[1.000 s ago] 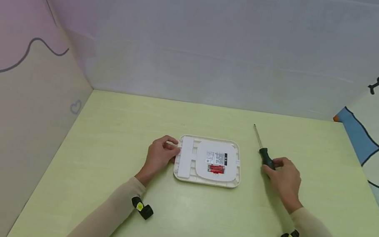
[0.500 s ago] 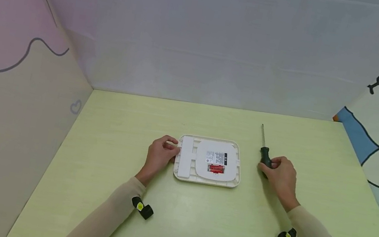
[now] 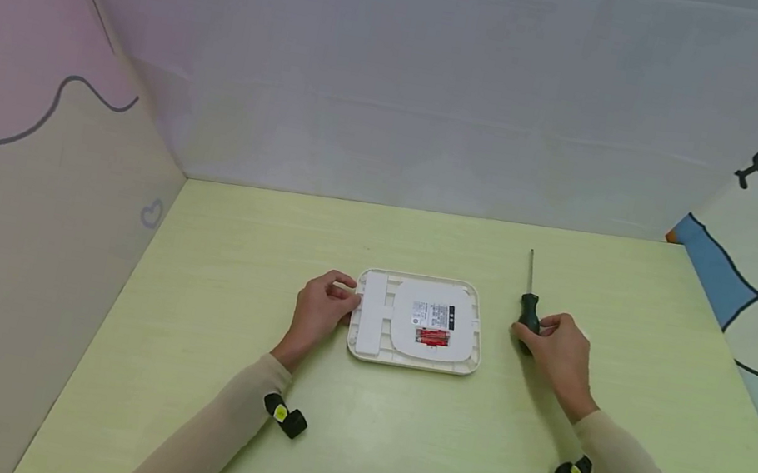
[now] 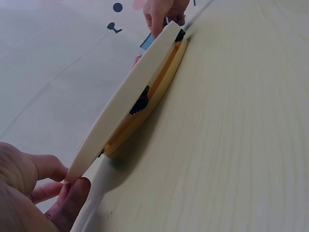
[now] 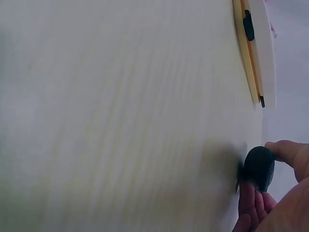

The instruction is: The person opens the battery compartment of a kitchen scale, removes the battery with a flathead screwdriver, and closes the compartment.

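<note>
A pale green table (image 3: 386,458) sits inside a three-sided booth of soft pastel walls. Near the middle of the table lies one white, rounded-rectangle device (image 3: 418,321), flat and with its underside facing up. Its battery bay (image 3: 433,337) is uncovered — red batteries lie inside it, side by side, though they are too small to count with certainty. Just above the bay is a small printed label (image 3: 433,314).

The person's left hand (image 3: 320,312) rests at the left edge of the device, with fingers curled and thumb and fingertips pinching the rim. The left wrist view confirms this: the fingers (image 4: 58,193) close on the near edge of the thin white plate, which lies low against the table.

To the right of the device, a little apart from it, is one screwdriver (image 3: 528,301) with a dark green handle and a thin metal shaft pointing away from the person. The right hand (image 3: 559,357) holds it by the handle, fingers and thumb wrapped round the butt end. In the right wrist view the dark handle end (image 5: 259,167) shows between thumb and fingertips, down at table level.

Counted: one device, one screwdriver, two hands — each with a small black-and-yellow camera (image 3: 284,415) strapped at the wrist over a beige sleeve.
</note>
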